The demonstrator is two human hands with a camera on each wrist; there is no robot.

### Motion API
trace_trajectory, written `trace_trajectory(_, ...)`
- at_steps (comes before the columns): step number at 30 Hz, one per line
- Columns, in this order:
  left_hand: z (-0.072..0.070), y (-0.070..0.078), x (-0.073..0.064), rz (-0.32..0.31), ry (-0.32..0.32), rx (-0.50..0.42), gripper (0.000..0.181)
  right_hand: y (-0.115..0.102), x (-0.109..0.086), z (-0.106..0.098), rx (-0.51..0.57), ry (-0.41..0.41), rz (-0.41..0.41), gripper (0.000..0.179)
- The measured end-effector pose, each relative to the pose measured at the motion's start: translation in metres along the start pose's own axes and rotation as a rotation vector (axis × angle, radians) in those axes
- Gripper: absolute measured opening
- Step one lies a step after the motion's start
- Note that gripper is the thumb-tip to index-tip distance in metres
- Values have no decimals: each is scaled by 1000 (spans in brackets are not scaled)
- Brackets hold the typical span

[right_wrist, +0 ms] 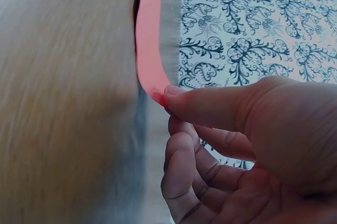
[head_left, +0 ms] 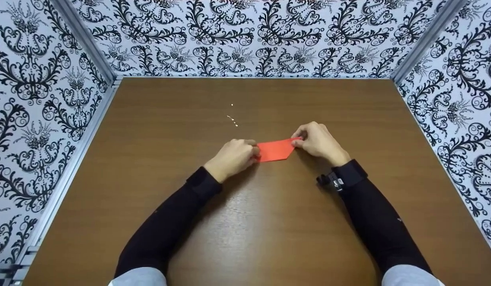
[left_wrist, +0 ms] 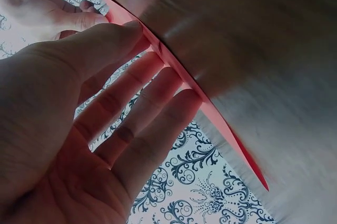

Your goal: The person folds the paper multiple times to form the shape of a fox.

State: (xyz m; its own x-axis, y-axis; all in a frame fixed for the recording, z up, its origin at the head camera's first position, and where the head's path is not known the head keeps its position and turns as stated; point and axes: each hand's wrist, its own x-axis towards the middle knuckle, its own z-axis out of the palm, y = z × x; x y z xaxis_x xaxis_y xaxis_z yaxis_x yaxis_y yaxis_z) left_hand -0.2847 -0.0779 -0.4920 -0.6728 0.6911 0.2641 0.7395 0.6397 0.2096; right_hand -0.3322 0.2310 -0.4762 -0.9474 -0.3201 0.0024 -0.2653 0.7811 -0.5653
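A folded piece of red paper [head_left: 275,151] lies near the middle of the wooden table, with a slanted edge at its right end. On its left end, my left hand [head_left: 235,157] pinches the paper between thumb and fingertips. The left wrist view shows the thumb [left_wrist: 113,40] on the near side of the red strip, with the other fingers along its edge. My right hand [head_left: 318,141] holds the pointed right corner between thumb and index finger. Seen from the right wrist, the paper [right_wrist: 150,40] curves up toward that pinch, and the other fingers are curled below.
Small white specks [head_left: 232,120] show on the brown tabletop [head_left: 170,111] beyond the left hand. Patterned black-and-white walls [head_left: 237,39] enclose the table at the back and sides. A small black device [head_left: 330,180] sits on the right wrist.
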Motion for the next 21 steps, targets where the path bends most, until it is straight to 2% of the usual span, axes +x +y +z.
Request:
trace_trajectory(6,-2,1,-1,-20,-6,-5,5,-7,-3,-4,1,26,-33,9)
trace_trajectory(13,-1,-2,-1,-43,-32,5,6,-16,-8,-9,1,66,-81,13)
trace_trajectory(21,1,-5,-1,-43,-39,-10,5,-30,-14,-12,2,59,-130,15)
